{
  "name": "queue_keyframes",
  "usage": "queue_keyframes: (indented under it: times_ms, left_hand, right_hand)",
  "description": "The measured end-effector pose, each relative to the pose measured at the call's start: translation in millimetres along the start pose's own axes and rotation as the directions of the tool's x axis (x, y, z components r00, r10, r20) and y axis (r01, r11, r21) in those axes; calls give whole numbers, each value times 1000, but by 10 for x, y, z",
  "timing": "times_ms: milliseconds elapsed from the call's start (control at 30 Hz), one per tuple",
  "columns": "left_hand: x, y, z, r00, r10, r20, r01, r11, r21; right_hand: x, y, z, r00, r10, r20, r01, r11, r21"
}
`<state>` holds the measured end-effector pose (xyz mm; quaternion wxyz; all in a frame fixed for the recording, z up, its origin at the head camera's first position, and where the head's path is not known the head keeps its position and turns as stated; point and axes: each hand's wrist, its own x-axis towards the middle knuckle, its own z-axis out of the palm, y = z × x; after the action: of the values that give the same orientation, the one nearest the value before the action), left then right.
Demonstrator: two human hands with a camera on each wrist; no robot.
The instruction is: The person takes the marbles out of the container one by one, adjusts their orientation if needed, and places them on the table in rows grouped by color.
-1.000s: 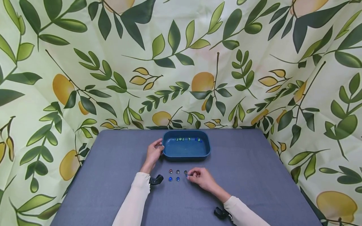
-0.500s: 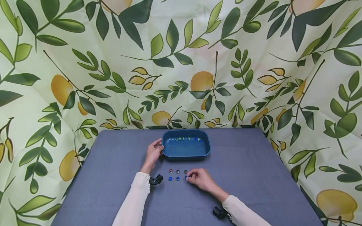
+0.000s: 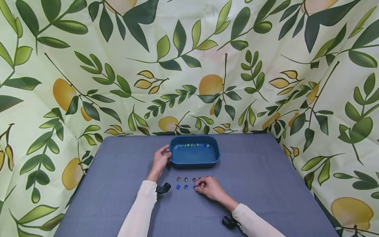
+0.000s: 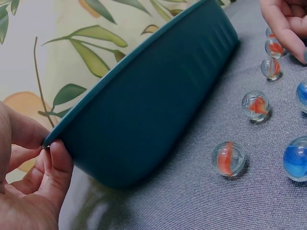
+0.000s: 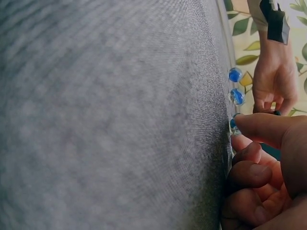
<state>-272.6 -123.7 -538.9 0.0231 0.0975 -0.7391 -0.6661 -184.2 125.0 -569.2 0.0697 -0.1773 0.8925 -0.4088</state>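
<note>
Marbles on the grey desk (image 3: 251,184), laid in two short rows just in front of the blue tray (image 3: 217,154): orange-cored ones (image 3: 186,179) in the far row, blue ones (image 3: 178,187) in the near row. More marbles (image 3: 196,145) lie along the tray's far inner wall.

Right hand (image 3: 208,187) low on the desk at the right end of the rows, thumb and forefinger closed on a blue marble (image 5: 233,125) that sits at or on the cloth; remaining fingers curled under. Whether the marble is resting fully on the desk cannot be told.

Left hand (image 3: 161,160) grips the tray's left rim, thumb over the edge, fingers (image 4: 53,167) on the outer wall. Tray looks flat on the desk from the head view.

Judgement: step in hand is seating the third blue marble to line up with the near row. Next move calls for a gentle release so it does not roll, then a clean lift clear of the neighbours, which sit close beside the fingertips.
</note>
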Motion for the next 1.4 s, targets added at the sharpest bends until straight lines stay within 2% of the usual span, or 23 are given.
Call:
queue_keyframes:
  times_ms: [233,400,633,833,1000,1400]
  left_hand:
    - [10,-5,1,1000,5,-1,-5,1000,-8]
    - [6,-4,0,1000,9,-1,-9,1000,-5]
    - [21,-4,2,1000,14,-1,-14,1000,-20]
    - [22,-10,4,1000,11,0,-11,1000,-13]
    - [16,-8,4,1000,5,-5,-5,1000,5]
    - [-4,11,-39,1000,-2,0,2,1000,10]
  right_hand:
    - [-6,17,-3,1000,-24,-19,24,999,42]
    - [-26,-21,-59,1000,-2,-23,4,996,86]
    - [5,-167,-313,998,-6,-70,13,996,93]
    - [124,-300,-593,988,-17,-151,23,999,37]
    - [227,-410,-764,981,-4,-192,16,998,60]
    - [299,-478,-843,974,26,-226,-11,998,66]
